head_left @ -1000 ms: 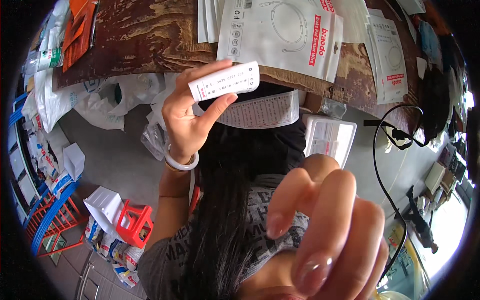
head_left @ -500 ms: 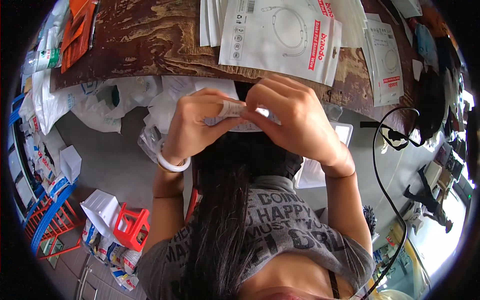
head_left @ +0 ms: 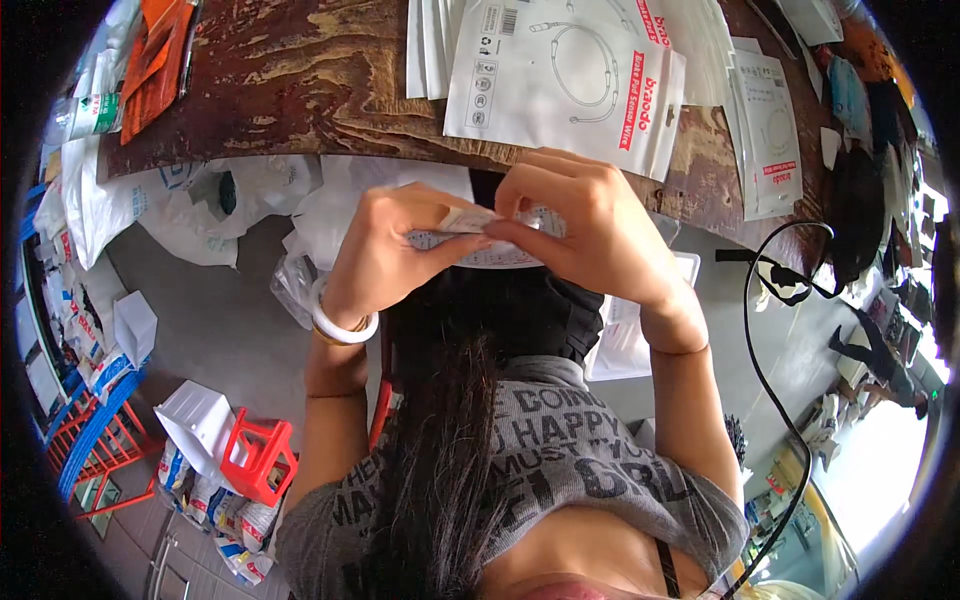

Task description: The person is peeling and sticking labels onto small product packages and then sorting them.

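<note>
Just off the near edge of the table, my left hand pinches a white printed paper strip between thumb and fingers. My right hand meets it there, its thumb and index finger closed at the strip's right end. More white paper with small print shows below and between my fingers; whether it is the same piece, I cannot tell. A white bangle circles my left wrist. Beyond my hands, a white printed pouch with a cable drawing and red bands lies on the wooden table.
More white pouches lie at the table's right. An orange packet is at the far left. White plastic bags hang under the table edge. A black cable loops down on the right. On the floor stand a red stool and white bin.
The paper strip has tilted slightly between my fingers, and more printed paper shows beneath it. Both hands stay in nearly the same place. A distant person at the right has moved.
</note>
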A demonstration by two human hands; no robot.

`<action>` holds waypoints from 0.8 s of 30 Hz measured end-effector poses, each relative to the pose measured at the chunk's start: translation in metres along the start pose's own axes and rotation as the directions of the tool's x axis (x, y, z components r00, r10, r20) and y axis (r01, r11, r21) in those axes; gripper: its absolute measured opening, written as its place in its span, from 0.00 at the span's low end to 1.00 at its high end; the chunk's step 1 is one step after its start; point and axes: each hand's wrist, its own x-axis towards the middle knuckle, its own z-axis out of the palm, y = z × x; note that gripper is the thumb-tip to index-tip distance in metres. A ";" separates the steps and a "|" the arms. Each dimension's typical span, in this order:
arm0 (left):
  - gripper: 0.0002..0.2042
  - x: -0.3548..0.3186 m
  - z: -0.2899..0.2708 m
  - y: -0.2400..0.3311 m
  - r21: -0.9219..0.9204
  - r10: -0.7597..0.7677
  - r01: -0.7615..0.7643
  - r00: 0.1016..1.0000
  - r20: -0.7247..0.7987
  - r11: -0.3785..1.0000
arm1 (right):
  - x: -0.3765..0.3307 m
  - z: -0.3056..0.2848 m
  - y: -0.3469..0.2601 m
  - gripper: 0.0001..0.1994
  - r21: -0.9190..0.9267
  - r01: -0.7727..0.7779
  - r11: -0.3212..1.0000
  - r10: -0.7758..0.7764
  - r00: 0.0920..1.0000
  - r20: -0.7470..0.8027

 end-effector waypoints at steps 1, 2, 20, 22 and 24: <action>0.10 -0.002 -0.002 0.000 0.002 -0.003 0.003 1.000 -0.004 1.000 | 0.000 0.000 0.001 0.09 0.102 -0.070 0.992 0.073 0.997 -0.030; 0.10 -0.004 -0.005 0.001 0.014 0.008 -0.007 0.998 -0.065 1.000 | 0.001 -0.001 0.002 0.08 0.205 -0.135 0.969 0.149 0.988 -0.051; 0.03 0.001 0.044 -0.022 0.615 0.300 -0.168 0.947 -0.117 0.770 | 0.023 0.020 0.043 0.11 0.338 -0.347 0.875 0.462 0.806 -0.370; 0.03 0.001 0.046 -0.023 0.622 0.285 -0.147 0.950 -0.128 0.769 | 0.025 0.027 0.047 0.15 0.030 -0.283 0.959 0.263 0.840 -0.475; 0.08 0.001 0.047 -0.023 0.667 0.275 -0.132 0.955 -0.112 0.733 | 0.030 0.021 0.051 0.28 -0.468 -0.310 0.827 0.028 0.855 -0.517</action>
